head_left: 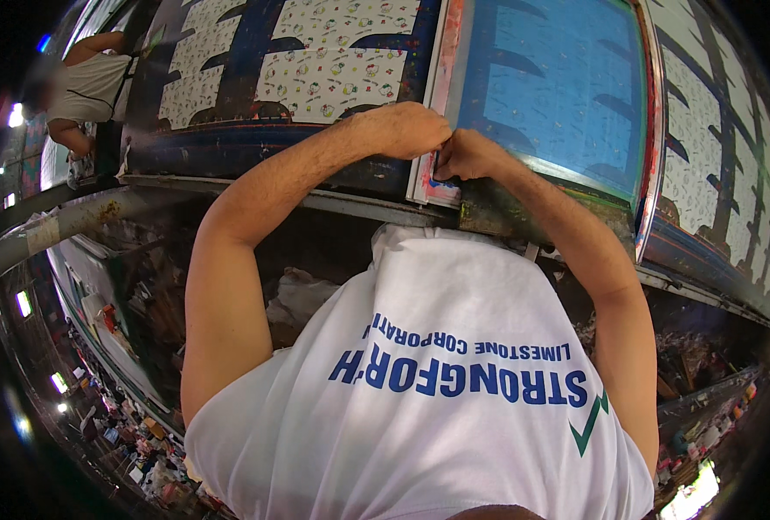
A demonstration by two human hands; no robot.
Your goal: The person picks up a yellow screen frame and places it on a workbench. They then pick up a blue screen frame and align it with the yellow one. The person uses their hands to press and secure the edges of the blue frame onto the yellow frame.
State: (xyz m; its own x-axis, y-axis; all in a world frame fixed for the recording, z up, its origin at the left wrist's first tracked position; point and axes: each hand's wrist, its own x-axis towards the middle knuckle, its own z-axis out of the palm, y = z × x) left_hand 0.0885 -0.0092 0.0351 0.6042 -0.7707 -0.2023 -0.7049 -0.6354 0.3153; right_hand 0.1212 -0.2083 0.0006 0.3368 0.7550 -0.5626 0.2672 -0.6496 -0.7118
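Observation:
A screen-printing frame (643, 130) with blue mesh (550, 95) lies across a long table ahead of me. Its left rail (437, 104) is pale and smeared with red and pink ink. Over the near end of that rail my left hand (413, 130) is closed, bent in from the left. Right beside it, almost touching, my right hand (472, 156) has its fingers curled down at the mesh's near left corner. Whatever the fingers hold, if anything, is hidden. A small blue patch shows on the rail just under the right hand.
Printed white fabric panels (333, 74) with small coloured figures lie on the dark table left of the frame; more panels (693, 147) lie to its right. A metal edge (350, 204) runs along the table's near side. Another person (90, 87) stands at far left. Clutter covers the floor.

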